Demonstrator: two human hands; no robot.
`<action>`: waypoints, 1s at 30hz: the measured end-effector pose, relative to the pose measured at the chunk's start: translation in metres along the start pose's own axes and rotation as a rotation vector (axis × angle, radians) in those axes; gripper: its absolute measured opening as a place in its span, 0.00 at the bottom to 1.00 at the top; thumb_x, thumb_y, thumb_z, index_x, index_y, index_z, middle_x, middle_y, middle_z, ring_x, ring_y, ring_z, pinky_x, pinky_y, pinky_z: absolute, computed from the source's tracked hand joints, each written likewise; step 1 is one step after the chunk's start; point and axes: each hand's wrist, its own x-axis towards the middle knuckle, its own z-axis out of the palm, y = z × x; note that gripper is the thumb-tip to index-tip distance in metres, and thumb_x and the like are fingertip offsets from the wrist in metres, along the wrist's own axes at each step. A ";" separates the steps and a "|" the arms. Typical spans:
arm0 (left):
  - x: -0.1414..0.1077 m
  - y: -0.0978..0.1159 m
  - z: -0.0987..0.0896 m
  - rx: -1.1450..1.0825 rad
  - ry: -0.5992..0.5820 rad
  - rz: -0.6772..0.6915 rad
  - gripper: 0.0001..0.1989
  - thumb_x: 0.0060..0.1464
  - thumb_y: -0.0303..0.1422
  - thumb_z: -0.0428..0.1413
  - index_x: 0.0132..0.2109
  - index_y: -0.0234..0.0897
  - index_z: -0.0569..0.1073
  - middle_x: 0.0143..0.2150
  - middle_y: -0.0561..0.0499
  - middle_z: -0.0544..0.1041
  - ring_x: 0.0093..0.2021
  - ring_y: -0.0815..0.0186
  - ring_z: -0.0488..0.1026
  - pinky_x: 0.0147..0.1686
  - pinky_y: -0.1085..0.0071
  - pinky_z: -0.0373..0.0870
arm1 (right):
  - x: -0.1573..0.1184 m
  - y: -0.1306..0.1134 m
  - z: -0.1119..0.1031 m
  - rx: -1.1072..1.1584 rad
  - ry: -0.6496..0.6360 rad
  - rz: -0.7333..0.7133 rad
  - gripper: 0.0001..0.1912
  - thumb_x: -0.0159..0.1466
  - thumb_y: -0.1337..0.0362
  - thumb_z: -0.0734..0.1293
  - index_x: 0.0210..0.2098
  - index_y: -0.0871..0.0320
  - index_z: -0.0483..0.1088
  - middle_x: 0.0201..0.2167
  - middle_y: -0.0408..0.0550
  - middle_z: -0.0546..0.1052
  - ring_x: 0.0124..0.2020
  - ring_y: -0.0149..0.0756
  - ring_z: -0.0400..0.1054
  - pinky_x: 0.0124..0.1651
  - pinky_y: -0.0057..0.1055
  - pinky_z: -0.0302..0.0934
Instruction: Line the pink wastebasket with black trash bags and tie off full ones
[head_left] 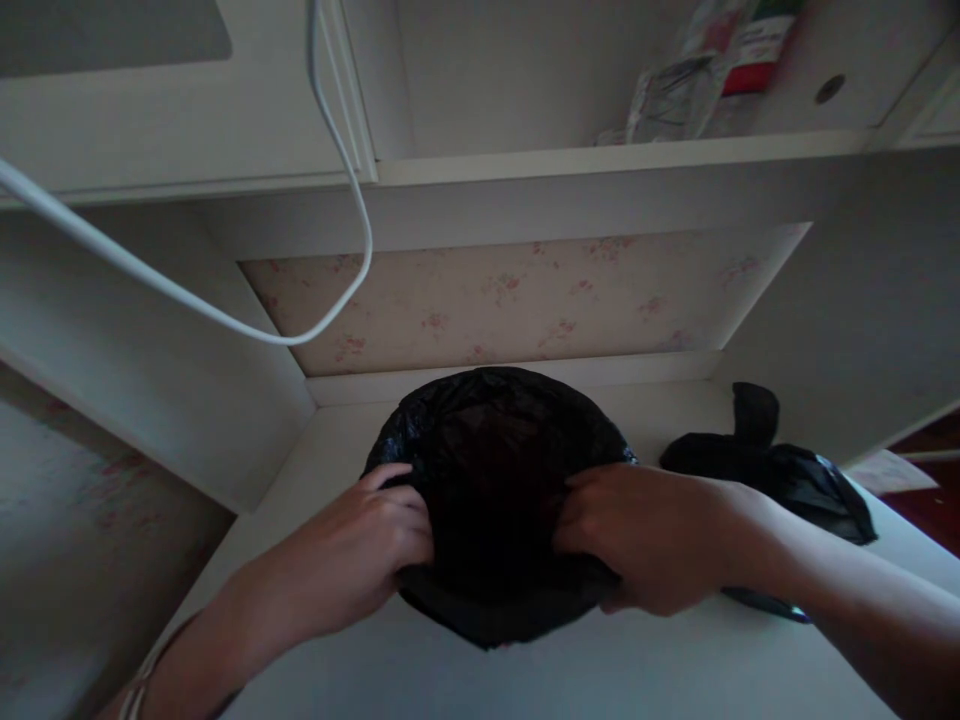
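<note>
A round bin lined with a black plastic bag [499, 430] stands on the white surface, its mouth facing up toward the camera. The bag covers the rim all round, so the bin itself is hidden. My left hand [390, 535] grips the bag at the left side of the rim, fingers curled over the edge to the inside. On the right side of the rim my right hand [630, 530] grips the bag in the same way, with its fingertips partly hidden in the dark opening.
More black plastic [787, 480] lies to the right, beside and behind my right forearm. A white cable [247, 330] hangs in a loop at the upper left. An open shelf [525, 165] above holds clear packaging [671, 95]. Side panels flank the surface.
</note>
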 end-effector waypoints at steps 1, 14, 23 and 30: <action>-0.004 -0.003 -0.004 0.029 0.002 -0.058 0.22 0.52 0.12 0.54 0.39 0.46 0.81 0.44 0.57 0.85 0.50 0.63 0.81 0.69 0.50 0.58 | 0.002 -0.002 0.002 -0.037 -0.005 0.021 0.11 0.59 0.65 0.73 0.41 0.60 0.82 0.39 0.57 0.85 0.42 0.54 0.81 0.38 0.39 0.65; 0.037 0.075 0.058 0.206 0.465 -0.193 0.30 0.62 0.59 0.52 0.27 0.38 0.72 0.21 0.52 0.75 0.22 0.60 0.75 0.26 0.60 0.67 | 0.022 -0.020 0.005 0.008 0.147 -0.129 0.11 0.65 0.59 0.70 0.42 0.61 0.79 0.39 0.54 0.85 0.42 0.51 0.81 0.41 0.38 0.68; 0.004 -0.010 0.023 0.245 0.384 0.181 0.29 0.67 0.56 0.48 0.30 0.37 0.73 0.25 0.52 0.75 0.28 0.63 0.74 0.34 0.62 0.67 | 0.014 -0.009 0.024 -0.183 0.299 -0.101 0.08 0.67 0.61 0.69 0.37 0.59 0.76 0.31 0.49 0.83 0.33 0.42 0.78 0.38 0.38 0.63; 0.013 0.042 0.032 0.160 0.595 0.086 0.25 0.69 0.52 0.50 0.51 0.32 0.75 0.40 0.48 0.84 0.40 0.61 0.80 0.49 0.61 0.70 | 0.036 -0.033 0.035 -0.184 0.434 -0.069 0.03 0.65 0.67 0.67 0.35 0.57 0.74 0.30 0.47 0.81 0.27 0.38 0.74 0.25 0.38 0.43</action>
